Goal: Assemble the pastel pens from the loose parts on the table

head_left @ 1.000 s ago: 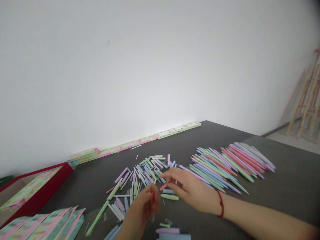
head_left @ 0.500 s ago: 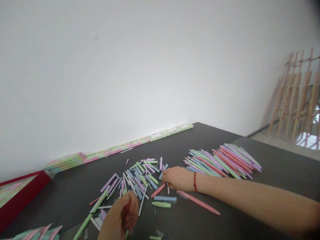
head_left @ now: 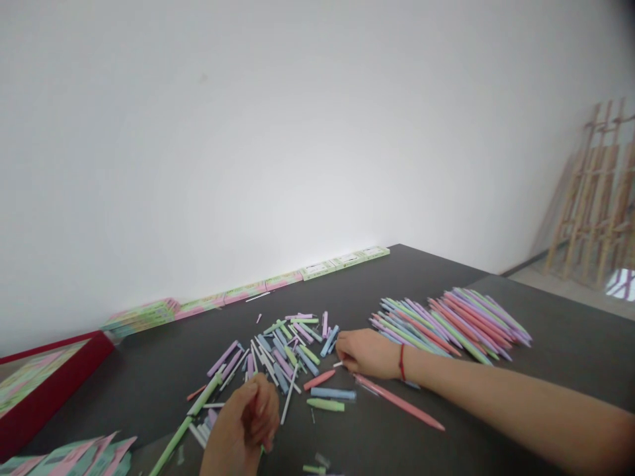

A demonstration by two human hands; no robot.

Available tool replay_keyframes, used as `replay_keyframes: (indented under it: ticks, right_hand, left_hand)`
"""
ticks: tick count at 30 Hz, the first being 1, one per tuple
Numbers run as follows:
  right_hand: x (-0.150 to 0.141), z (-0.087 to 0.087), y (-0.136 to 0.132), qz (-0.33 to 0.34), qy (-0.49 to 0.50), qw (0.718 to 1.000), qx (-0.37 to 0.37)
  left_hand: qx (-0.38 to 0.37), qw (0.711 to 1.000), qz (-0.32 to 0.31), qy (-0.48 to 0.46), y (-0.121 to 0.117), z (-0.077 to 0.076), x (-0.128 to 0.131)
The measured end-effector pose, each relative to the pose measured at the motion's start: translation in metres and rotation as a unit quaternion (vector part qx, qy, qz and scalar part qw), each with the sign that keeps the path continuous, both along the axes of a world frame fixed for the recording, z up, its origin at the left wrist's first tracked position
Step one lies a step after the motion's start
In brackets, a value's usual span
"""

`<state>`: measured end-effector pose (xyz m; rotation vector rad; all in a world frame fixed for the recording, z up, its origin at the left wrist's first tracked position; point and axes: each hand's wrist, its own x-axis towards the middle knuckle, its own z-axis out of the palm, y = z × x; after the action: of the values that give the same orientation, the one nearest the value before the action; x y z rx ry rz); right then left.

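My right hand (head_left: 366,353), with a red string on the wrist, rests on the dark table (head_left: 570,357) at the right edge of a loose scatter of pastel pen parts (head_left: 288,350). Its fingers are curled over a thin white refill. A whole pink pen (head_left: 399,402) lies just below that wrist. My left hand (head_left: 245,426) hovers near the bottom edge with its fingers closed; what they hold is hidden. A long green pen (head_left: 186,423) lies beside it.
A neat pile of assembled pastel pens (head_left: 449,320) lies right of the hand. Flat pen boxes (head_left: 278,281) line the wall. A red tray (head_left: 47,390) and pastel cards (head_left: 74,463) sit at left. Wooden easels (head_left: 600,198) lean at far right.
A pink pen now lies on the table below my right wrist; one second ago it was not there. My right hand reached farther into the parts. My left hand drew back toward me.
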<state>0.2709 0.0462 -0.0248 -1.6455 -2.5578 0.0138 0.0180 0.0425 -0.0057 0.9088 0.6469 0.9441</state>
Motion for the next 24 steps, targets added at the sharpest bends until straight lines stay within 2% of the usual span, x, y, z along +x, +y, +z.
replay_keyframes:
  ticks: [5,11,15,19,24]
  right_hand:
    - [0.009,0.006,0.018,-0.033,0.01,0.999,0.019]
    - [0.0,0.016,0.037,0.017,0.018,1.0,-0.017]
    - [-0.024,0.008,0.026,0.061,0.027,0.997,-0.047]
    - [-0.038,0.002,0.013,0.056,0.053,0.996,-0.05]
    - [-0.034,0.013,-0.002,0.027,0.148,0.987,-0.059]
  left_hand:
    - [-0.006,1.0,0.018,0.005,0.003,-0.005,0.0]
    - [-0.009,0.999,0.044,0.008,0.008,-0.006,-0.003]
    - [-0.012,0.998,0.054,0.002,0.007,-0.003,-0.003]
    - [-0.002,0.998,0.062,0.001,0.003,0.0,0.0]
    - [0.011,0.998,0.054,0.029,0.004,-0.004,0.003]
